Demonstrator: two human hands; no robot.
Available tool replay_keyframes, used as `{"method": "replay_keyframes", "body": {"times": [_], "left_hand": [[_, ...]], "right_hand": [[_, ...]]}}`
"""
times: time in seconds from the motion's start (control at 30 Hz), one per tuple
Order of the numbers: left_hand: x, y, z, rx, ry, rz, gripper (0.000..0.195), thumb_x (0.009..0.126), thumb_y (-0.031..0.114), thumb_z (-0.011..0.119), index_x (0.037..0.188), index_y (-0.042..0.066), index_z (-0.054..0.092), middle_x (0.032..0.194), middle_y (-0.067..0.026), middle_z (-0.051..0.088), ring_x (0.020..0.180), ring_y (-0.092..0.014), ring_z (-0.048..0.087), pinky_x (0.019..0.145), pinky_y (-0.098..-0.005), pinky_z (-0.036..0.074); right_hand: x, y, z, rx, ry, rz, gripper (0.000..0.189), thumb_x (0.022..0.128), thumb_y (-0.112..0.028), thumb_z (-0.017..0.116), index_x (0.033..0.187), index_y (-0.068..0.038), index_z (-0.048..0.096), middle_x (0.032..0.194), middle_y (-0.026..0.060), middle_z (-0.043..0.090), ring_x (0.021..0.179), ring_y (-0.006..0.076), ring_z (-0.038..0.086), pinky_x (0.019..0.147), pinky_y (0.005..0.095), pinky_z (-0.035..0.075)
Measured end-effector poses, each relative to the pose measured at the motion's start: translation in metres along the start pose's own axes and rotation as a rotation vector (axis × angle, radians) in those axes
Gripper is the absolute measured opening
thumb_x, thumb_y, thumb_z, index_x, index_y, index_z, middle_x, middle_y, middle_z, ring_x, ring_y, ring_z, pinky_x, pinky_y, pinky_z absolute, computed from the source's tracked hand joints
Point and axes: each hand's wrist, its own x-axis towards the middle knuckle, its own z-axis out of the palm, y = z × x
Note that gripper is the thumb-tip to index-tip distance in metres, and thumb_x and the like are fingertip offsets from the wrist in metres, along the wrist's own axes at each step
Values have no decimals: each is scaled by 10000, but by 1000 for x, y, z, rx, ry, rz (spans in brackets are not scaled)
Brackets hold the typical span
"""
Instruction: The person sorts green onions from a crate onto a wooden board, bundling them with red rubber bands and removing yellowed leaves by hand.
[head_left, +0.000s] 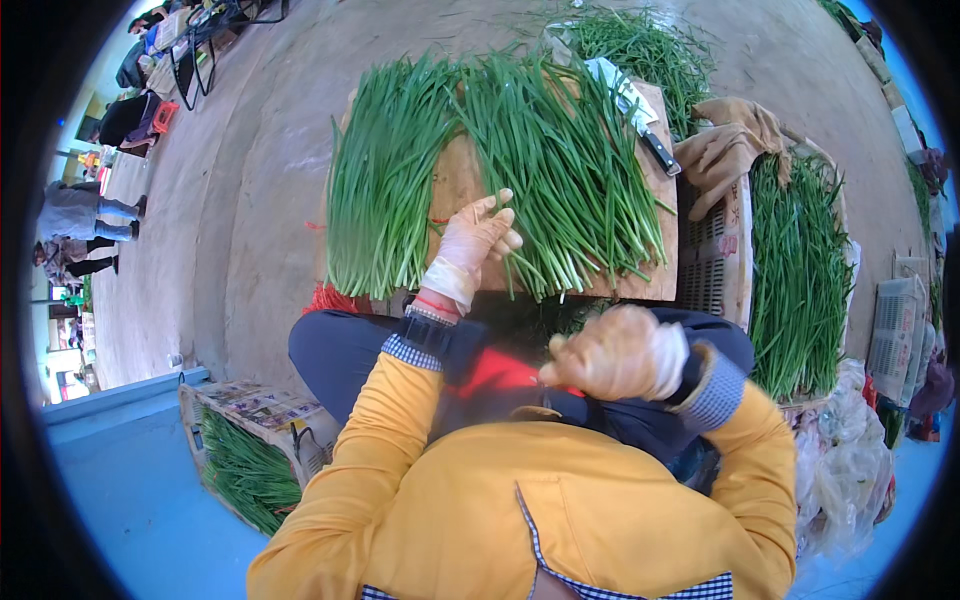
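Note:
Two heaps of green garlic chives lie on a wooden board, the left heap and the right heap, their pale cut ends towards me. My left hand, in a thin pale glove, is at the near left edge of the right heap, its thumb and fingers around a thin green stalk. My right hand, gloved too and blurred, is above my lap, below the board's near edge; whether it holds anything is unclear. A knife with a black handle rests at the board's right side, its blade pointing away.
A white plastic crate of chives stands at the right, with brown cloth over its corner. Loose greens lie beyond the board. Another crate of chives is at the lower left. Red string hangs beside my left knee.

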Motion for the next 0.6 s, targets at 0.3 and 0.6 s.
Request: {"method": "replay_keyframes", "body": {"times": [0.3, 0.6], "left_hand": [[0, -6, 10, -39, -39, -48, 338, 858, 134, 629, 1168, 25, 548, 726, -13, 621, 528, -48, 551, 470, -160, 423], [-12, -1, 3, -189, -317, 73, 340, 915, 90, 530, 1245, 11, 512, 777, 16, 591, 562, -24, 504, 533, -143, 412]], "right_hand": [[-7, 117, 31, 1868, 623, 614, 296, 937, -197, 498, 1137, 13, 558, 1093, 116, 614, 1037, 167, 564, 951, 269, 423], [19, 31, 93, 1560, 77, 1142, 462, 963, -442, 334, 1019, -80, 615, 870, 7, 661, 622, 50, 528, 476, 166, 337]]}}
